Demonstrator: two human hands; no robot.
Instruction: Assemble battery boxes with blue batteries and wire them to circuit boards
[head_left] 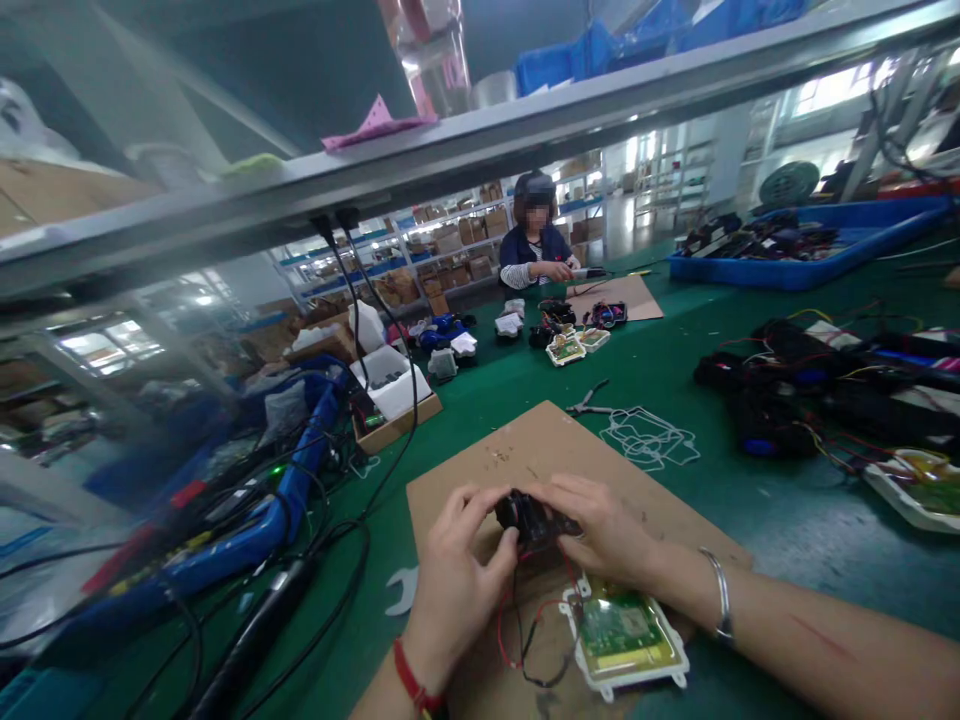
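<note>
Between my two hands is a black plastic part (531,522), its exact kind unclear. My left hand (466,560) grips its left end with thumb and fingers. Around its right side and top, my right hand (600,525) is closed. Red and black wires (517,640) run down from the part toward a green circuit board in a white frame (626,632), which lies just below my right hand. Under both hands is a brown board (540,440). An open-end wrench (403,590) lies to the left of my left hand, partly hidden by it.
Pliers (589,400) and tangled white wire (651,438) lie beyond the board. Black wired units (795,390) stand right; a blue bin (300,500) and black cables are left. A co-worker (536,235) sits across the green table (480,390). A shelf (480,130) crosses overhead.
</note>
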